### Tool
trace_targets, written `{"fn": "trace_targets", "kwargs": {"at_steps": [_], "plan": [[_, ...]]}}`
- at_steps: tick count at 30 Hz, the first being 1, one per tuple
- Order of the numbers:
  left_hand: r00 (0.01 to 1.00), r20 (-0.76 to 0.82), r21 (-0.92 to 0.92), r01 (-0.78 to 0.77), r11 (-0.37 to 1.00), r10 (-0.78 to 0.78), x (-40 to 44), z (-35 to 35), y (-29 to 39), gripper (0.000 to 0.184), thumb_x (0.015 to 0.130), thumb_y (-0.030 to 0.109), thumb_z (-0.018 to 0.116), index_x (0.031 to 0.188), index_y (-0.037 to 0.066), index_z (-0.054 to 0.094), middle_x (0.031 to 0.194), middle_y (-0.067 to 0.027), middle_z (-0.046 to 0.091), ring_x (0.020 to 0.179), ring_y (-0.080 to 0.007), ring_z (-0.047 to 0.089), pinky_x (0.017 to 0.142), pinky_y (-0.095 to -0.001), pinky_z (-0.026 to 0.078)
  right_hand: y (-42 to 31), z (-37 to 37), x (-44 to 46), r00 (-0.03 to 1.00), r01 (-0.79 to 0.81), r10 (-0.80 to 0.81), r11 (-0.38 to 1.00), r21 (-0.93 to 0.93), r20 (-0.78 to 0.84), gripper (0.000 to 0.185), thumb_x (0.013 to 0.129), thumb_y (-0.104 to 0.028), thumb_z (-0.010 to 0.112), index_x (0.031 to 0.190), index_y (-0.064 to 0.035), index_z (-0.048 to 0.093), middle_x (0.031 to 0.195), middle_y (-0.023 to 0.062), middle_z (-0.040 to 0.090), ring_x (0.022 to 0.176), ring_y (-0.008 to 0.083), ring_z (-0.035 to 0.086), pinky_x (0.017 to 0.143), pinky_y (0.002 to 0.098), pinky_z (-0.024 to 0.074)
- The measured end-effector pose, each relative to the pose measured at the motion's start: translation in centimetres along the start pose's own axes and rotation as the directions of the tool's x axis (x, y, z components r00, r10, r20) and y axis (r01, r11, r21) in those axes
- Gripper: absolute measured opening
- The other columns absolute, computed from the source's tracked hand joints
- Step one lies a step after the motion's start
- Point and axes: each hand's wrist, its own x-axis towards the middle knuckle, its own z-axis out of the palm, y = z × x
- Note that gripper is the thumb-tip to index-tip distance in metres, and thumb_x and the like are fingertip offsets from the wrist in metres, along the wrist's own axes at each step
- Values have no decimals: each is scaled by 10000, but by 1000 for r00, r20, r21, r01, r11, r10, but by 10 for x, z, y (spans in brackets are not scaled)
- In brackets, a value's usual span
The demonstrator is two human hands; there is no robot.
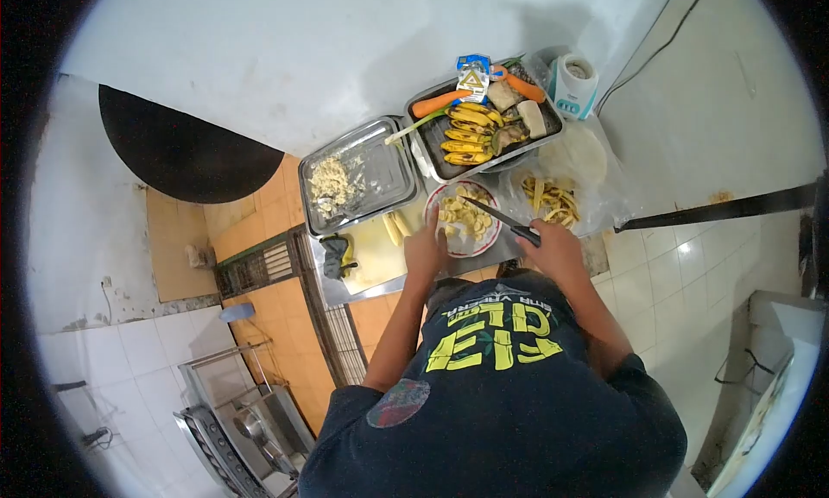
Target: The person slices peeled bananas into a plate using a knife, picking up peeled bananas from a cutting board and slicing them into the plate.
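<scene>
A white plate with a red-patterned rim (496, 233) holds pale sliced banana pieces (473, 221). My left hand (425, 249) is closed at the plate's left rim, with a finger along the edge; its underside is hidden. In my right hand (554, 248) is a knife (522, 233) with a black handle, gripped from the right. Its blade slants up and left over the banana pieces. Left of my left hand, peeled bananas (395, 228) lie on a pale cutting board (371, 261).
A metal tray (304, 183) holds pale shredded food. Another tray (420, 157) carries yellow bananas (469, 134), carrots (440, 102) and a blue packet (473, 73). Peels (550, 200) lie on clear plastic. A white-and-teal appliance (574, 88) stands behind. A dark bundle (335, 256) lies at the board's left.
</scene>
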Motion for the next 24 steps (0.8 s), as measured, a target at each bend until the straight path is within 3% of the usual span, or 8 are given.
{"fn": "trace_targets", "kwargs": {"at_steps": [4, 7, 10, 13, 16, 19, 24], "plan": [[986, -109, 30, -121, 992, 124, 1, 0, -3, 673, 935, 234, 608, 1560, 206, 363, 901, -156, 684, 765, -345, 659, 716, -476, 460, 0, 5, -2, 1000, 22, -22, 1000, 8, -10, 412, 865, -430, 704, 1009, -45, 680, 810, 204, 692, 794, 410, 685, 700, 515, 538], [964, -190, 86, -171, 982, 185, 4, 0, -3, 701, 917, 224, 654, 1553, 180, 362, 779, -120, 648, 678, -336, 629, 685, -466, 454, -1, 5, -1, 1000, 25, -25, 999, 26, -11, 409, 870, -427, 697, 989, -35, 683, 810, 208, 690, 792, 417, 682, 703, 517, 535], [990, -136, -99, -37, 994, 23, 4, 3, 0, 603, 889, 242, 700, 1447, 143, 494, 861, -115, 657, 811, -325, 634, 752, -464, 448, -4, 3, 1, 1000, 23, -23, 998, 61, 3, 399, 884, -418, 681, 958, -26, 683, 815, 219, 688, 790, 425, 677, 707, 520, 534], [963, -252, 58, -78, 995, 91, 0, 19, -8, 459, 847, 277, 751, 1260, 119, 625, 981, -98, 650, 970, -303, 599, 836, -461, 416, -2, 8, 3, 997, 36, -40, 997, 63, 59, 391, 907, -408, 652, 946, -20, 685, 827, 235, 687, 789, 433, 675, 720, 524, 536], [979, -202, 58, -28, 998, 39, -3, 30, -6, 343, 808, 299, 781, 1076, 103, 697, 1062, -79, 630, 1047, -291, 558, 881, -459, 384, 3, 24, 6, 990, 63, -68, 997, 50, 122, 387, 927, -398, 624, 955, -17, 688, 838, 248, 687, 793, 439, 674, 737, 529, 541], [974, -198, 75, -98, 992, 111, -3, 33, -6, 254, 818, 265, 752, 972, 70, 701, 1043, -89, 617, 1027, -295, 562, 854, -469, 393, -1, 29, 3, 982, 80, -84, 996, 28, 170, 387, 935, -395, 611, 960, -17, 694, 848, 255, 689, 812, 440, 678, 750, 534, 545], [966, -232, 28, -107, 994, 111, 0, 50, -11, 220, 786, 226, 759, 946, 81, 719, 1012, -81, 617, 1003, -287, 562, 839, -452, 390, -9, 30, 1, 971, 76, -64, 996, -47, 230, 386, 936, -396, 614, 980, -25, 710, 852, 248, 695, 841, 427, 687, 752, 530, 551]]}}
